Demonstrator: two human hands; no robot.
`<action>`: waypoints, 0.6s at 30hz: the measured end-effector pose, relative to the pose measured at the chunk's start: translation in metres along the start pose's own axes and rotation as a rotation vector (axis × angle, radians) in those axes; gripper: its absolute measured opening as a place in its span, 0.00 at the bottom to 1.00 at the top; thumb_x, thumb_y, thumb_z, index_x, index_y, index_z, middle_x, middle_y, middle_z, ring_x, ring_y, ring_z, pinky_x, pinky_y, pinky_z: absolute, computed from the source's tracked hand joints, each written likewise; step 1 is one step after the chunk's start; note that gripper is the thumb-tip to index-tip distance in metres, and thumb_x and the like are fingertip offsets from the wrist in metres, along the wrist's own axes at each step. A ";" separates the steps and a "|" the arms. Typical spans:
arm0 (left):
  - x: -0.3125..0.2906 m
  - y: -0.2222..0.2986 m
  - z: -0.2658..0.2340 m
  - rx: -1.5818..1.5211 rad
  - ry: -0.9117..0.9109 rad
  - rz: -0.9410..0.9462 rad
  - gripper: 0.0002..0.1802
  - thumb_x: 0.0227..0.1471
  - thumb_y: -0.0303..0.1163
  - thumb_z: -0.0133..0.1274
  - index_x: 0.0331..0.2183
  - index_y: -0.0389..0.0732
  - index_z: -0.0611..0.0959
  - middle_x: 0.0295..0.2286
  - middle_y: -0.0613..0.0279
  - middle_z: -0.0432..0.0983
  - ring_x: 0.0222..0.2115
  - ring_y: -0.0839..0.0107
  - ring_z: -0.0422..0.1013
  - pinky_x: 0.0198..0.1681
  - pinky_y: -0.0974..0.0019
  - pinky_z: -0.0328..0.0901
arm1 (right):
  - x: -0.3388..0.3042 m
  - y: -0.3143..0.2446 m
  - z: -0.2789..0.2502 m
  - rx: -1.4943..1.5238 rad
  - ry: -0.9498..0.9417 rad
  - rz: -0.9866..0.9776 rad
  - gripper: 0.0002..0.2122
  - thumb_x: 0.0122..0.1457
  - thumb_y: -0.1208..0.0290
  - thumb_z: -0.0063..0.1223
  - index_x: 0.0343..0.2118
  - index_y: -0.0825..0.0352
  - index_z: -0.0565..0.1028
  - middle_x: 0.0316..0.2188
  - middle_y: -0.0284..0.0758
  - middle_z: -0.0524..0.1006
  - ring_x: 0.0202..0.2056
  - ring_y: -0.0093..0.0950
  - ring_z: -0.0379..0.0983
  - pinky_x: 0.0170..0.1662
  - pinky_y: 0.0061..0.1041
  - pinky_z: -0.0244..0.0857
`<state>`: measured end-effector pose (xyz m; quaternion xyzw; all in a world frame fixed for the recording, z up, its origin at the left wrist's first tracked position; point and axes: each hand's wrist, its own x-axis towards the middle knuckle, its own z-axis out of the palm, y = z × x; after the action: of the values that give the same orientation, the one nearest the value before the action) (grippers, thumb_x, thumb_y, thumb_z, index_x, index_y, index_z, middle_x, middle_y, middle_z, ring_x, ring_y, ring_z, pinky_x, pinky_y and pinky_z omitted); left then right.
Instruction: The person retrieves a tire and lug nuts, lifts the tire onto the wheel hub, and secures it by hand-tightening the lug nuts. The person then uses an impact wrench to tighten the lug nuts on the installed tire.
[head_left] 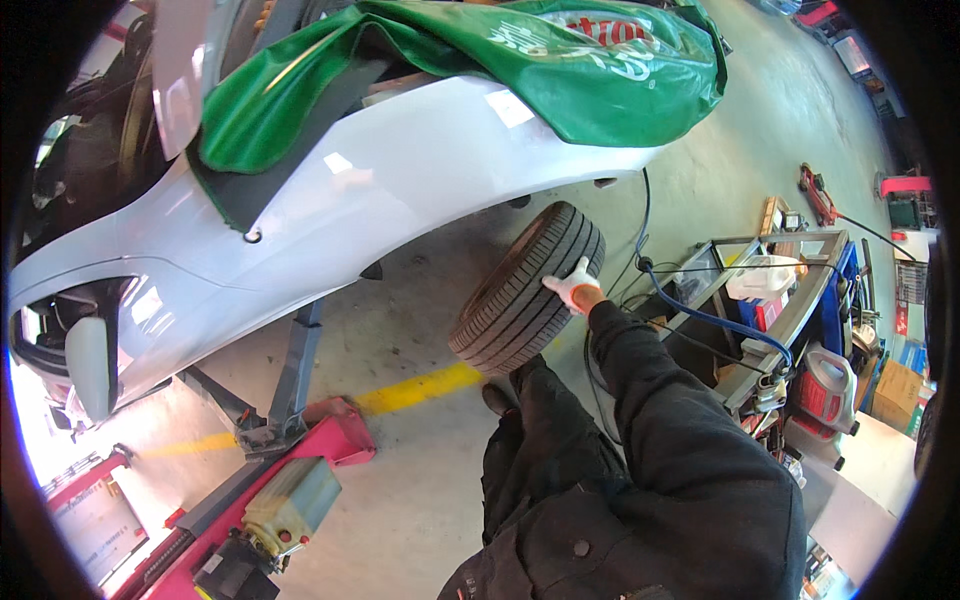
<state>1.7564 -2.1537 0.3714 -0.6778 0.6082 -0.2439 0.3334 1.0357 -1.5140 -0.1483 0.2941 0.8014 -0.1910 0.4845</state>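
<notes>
My right hand (573,287), in a white glove with an orange cuff, lies against the tread of a black car tyre (520,318). Its fingers are spread over the rubber, not wrapped round it. The tyre stands tilted on the floor just ahead of my feet, and its inner side is mostly hidden. Above and to its left is the fender of a white car (400,160), draped with a green protective cover (620,90). My left hand does not show.
A metal cart (830,265) with containers, bottles and a blue hose (700,313) is to the right. Left of my legs are a pink-red lift post (340,432) and a grey lift arm (297,360) under the car. A yellow line (420,388) crosses the floor.
</notes>
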 end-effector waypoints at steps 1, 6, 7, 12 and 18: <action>-0.011 -0.001 0.004 -0.081 0.170 0.055 0.35 0.61 0.59 0.53 0.50 0.37 0.89 0.49 0.42 0.83 0.52 0.40 0.78 0.56 0.42 0.70 | 0.008 0.001 -0.014 -0.136 -0.060 -0.167 0.60 0.58 0.41 0.67 0.79 0.55 0.33 0.66 0.61 0.65 0.48 0.47 0.84 0.47 0.43 0.79; -0.125 0.045 0.046 -0.563 0.767 0.305 0.28 0.63 0.55 0.53 0.45 0.39 0.87 0.39 0.49 0.80 0.40 0.48 0.75 0.45 0.48 0.68 | 0.006 0.007 -0.062 1.073 0.040 -0.285 0.44 0.62 0.78 0.61 0.76 0.62 0.46 0.30 0.39 0.76 0.22 0.29 0.74 0.22 0.30 0.69; -0.153 0.089 0.057 -0.735 0.670 0.324 0.25 0.64 0.53 0.53 0.43 0.40 0.87 0.36 0.52 0.78 0.36 0.52 0.73 0.41 0.51 0.66 | 0.003 0.007 -0.068 1.354 -0.025 -0.309 0.44 0.62 0.80 0.61 0.76 0.63 0.46 0.28 0.37 0.75 0.21 0.28 0.72 0.21 0.30 0.67; -0.312 0.394 0.071 -1.749 -0.387 0.194 0.15 0.67 0.44 0.53 0.33 0.45 0.83 0.19 0.68 0.67 0.17 0.73 0.63 0.20 0.67 0.57 | 0.036 -0.030 -0.075 0.990 -0.004 -0.398 0.30 0.63 0.74 0.60 0.67 0.60 0.62 0.30 0.40 0.80 0.29 0.37 0.78 0.33 0.37 0.75; -0.482 0.708 0.029 -1.896 -1.000 0.464 0.12 0.68 0.34 0.52 0.38 0.35 0.82 0.21 0.63 0.75 0.17 0.73 0.71 0.17 0.68 0.65 | 0.110 -0.037 -0.063 0.197 0.775 -0.711 0.24 0.68 0.52 0.55 0.58 0.66 0.72 0.42 0.56 0.82 0.45 0.57 0.79 0.48 0.49 0.71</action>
<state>1.2416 -1.7000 -0.1415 -0.5502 0.4575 0.6943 -0.0764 0.9303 -1.4730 -0.2160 0.0974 0.9501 -0.2949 0.0283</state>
